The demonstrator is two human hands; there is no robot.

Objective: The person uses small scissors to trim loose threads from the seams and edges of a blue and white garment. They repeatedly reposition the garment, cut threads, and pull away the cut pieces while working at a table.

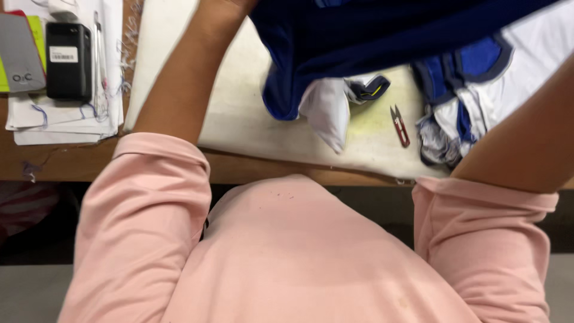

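A view from above looks straight down on a person in a pale pink short-sleeved top, seated at a wooden table (72, 161). Both bare forearms reach away from the body toward the far edge of the view. The left hand (230, 5) is almost wholly cut off at the top edge, where it meets a dark blue garment (359, 42); whether its fingers close on the cloth cannot be told. The right hand is out of view past the right edge, so its grip cannot be judged either.

The blue garment hangs from the far side, between the two arms, and drapes down onto a pale work board (239, 113) lying on the table. A white fabric piece (329, 110) dangles from its near edge. Just right of that lie small red thread snips (400, 125), and further right a heap of blue and white cloth (460, 107). Far left, a black phone (69, 60) rests on a stack of papers (60, 125).
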